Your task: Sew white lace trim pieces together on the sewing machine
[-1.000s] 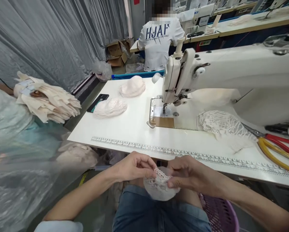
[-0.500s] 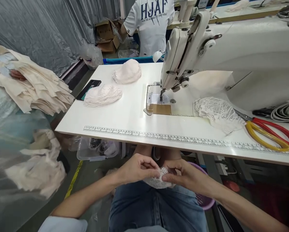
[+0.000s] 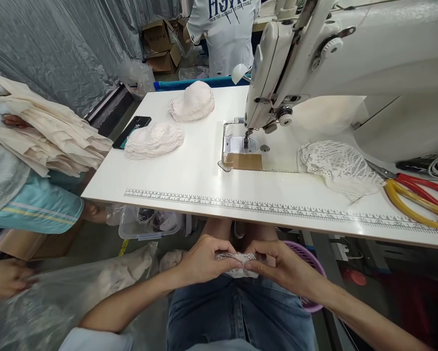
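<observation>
Over my lap, below the table's front edge, my left hand and my right hand pinch a small piece of white lace between thumbs and fingers. The hands almost meet at the lace, and part of it is hidden behind them. On the white table ahead stands a sewing machine. A white lace piece lies to the right of its needle. Left of the machine are a stack of pale pink lace-edged pieces and a second pale pink stack.
Red and yellow handled scissors lie at the table's right. A phone rests at the left edge. Beside me, another person's hand is near a clear plastic bag. A purple basket stands under the table.
My fingers have shifted on the lace, which now looks more bunched between them. At left, the plastic bag has moved lower and a co-worker's hand has come into view. The view has tilted slightly.
</observation>
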`<state>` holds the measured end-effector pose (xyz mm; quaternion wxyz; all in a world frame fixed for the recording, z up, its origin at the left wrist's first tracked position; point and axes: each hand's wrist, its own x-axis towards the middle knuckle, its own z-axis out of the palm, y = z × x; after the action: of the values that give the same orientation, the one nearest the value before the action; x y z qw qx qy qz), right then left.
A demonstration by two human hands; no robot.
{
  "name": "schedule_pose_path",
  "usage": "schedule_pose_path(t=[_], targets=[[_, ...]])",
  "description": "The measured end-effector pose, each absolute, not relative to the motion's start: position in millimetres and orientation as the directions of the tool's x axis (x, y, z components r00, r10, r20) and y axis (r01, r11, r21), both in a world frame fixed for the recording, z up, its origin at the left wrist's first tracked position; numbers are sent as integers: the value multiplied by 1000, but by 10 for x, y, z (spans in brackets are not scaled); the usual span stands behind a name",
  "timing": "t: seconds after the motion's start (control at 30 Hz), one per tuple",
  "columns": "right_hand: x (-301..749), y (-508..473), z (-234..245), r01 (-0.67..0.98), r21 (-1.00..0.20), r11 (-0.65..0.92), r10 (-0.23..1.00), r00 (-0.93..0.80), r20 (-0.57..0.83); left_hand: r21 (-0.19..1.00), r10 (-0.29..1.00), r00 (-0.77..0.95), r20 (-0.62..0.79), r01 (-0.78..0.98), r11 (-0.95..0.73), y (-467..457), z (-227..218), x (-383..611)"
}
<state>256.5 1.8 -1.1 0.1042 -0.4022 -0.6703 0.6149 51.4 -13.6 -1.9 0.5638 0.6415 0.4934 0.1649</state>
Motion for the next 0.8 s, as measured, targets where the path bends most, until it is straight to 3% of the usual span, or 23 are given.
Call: schedule_pose_path(t=[0.27, 0.43, 0.8], targets=[[2593, 8, -76, 427, -902, 67, 708, -657, -258, 894, 824, 434, -364, 409, 180, -131, -23, 560], [2629, -13, -86, 450, -882, 138, 737, -641, -211, 849, 853, 379, -359, 512, 130, -115, -21, 610], [2646, -30, -147, 414, -904, 109, 719, -661, -216, 828, 869, 346, -354, 548, 119, -134, 51, 636]])
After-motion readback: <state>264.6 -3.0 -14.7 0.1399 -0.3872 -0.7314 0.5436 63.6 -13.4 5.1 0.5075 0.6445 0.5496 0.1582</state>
